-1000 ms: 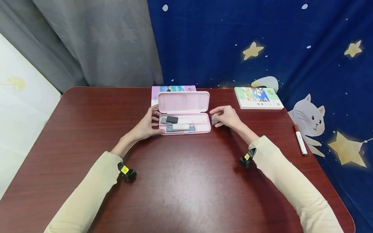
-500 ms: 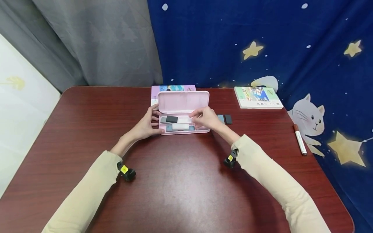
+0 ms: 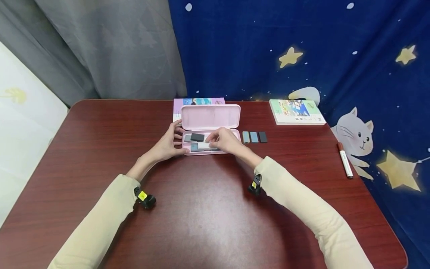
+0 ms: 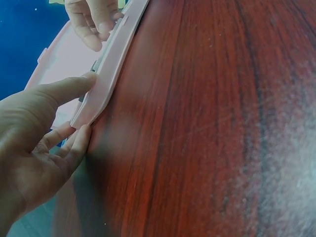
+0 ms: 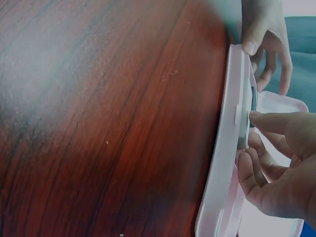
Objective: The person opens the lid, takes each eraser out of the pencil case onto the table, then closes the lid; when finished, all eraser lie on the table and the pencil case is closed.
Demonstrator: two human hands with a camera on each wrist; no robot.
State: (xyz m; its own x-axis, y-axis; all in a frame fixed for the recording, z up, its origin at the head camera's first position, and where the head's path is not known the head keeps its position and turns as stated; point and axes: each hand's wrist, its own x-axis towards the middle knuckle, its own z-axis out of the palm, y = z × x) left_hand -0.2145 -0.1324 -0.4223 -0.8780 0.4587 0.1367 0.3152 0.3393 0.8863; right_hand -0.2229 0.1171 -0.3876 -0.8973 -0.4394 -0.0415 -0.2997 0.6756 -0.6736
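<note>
1. Head view: the white block (image 3: 203, 146) lies in the near compartment of the pink case (image 3: 189, 153), over a blue piece (image 3: 193, 148), its long axis running left to right along the case.
2. We see the right hand (image 3: 222, 140) at the block's right-hand part, coming in from the right; its thumb and index tip are by that end, slightly apart. It is the nearer hand to the block.
3. In the right wrist view the thumb (image 5: 261, 118) reaches the block and the other fingers curl close to it. We cannot tell whether they truly pinch it.
4. Our left hand (image 3: 168, 144) grips the case's left end, thumb on the near edge and fingers spread round the side, well left of the right hand.
5. In the far compartment we have a dark block (image 3: 197, 137) overlapping a grey block (image 3: 187, 138).
6. A row of three small blocks (image 3: 254, 137) sits on the table (image 3: 201, 216), just right of the case.
</note>
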